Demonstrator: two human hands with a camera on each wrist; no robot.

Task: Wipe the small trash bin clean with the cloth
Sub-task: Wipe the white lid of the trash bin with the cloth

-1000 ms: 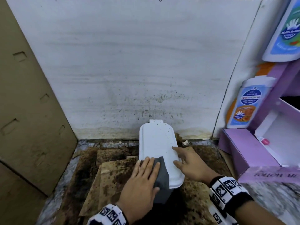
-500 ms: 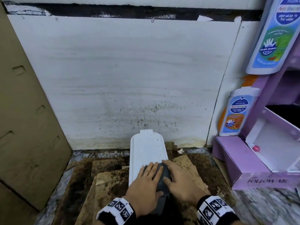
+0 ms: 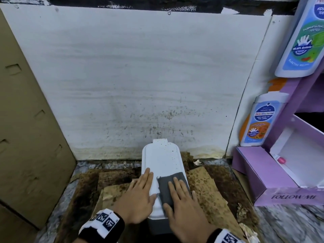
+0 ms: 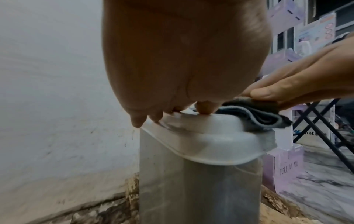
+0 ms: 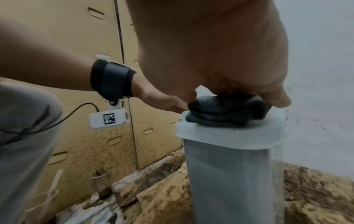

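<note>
Trash bin: the small trash bin (image 3: 162, 165) is standing upright on stained cardboard sheets (image 3: 206, 186) on the floor, just in front of the white wall panel (image 3: 133, 81); its body is grey and translucent, its lid white.
Lid: the white lid (image 3: 160, 161) is sitting closed on the bin, with dark specks showing on its far end.
Cloth: the grey cloth (image 3: 166, 188) is lying folded on the near right part of the lid, one edge hanging slightly over the lid's right rim in the left wrist view.
Right hand: the right hand (image 3: 184, 209) is pressing down on the cloth with flat, nearly straight fingers, thumb lying along the cloth's near edge; it is open rather than gripping.
Left hand: the left hand (image 3: 140, 199) is resting flat on the left side of the lid, fingers straight and together, thumb touching the lid just beside the cloth; it is open and holding nothing.
Left side: a brown cardboard panel (image 3: 26, 120) is standing against the wall.
Right side: a purple display stand (image 3: 280, 172) is standing on the floor, carrying cut-outs shaped like white wash bottles (image 3: 261, 120).
Floor behind: a clear cup (image 5: 101, 183) with brown residue is standing near the cardboard in the right wrist view.
</note>
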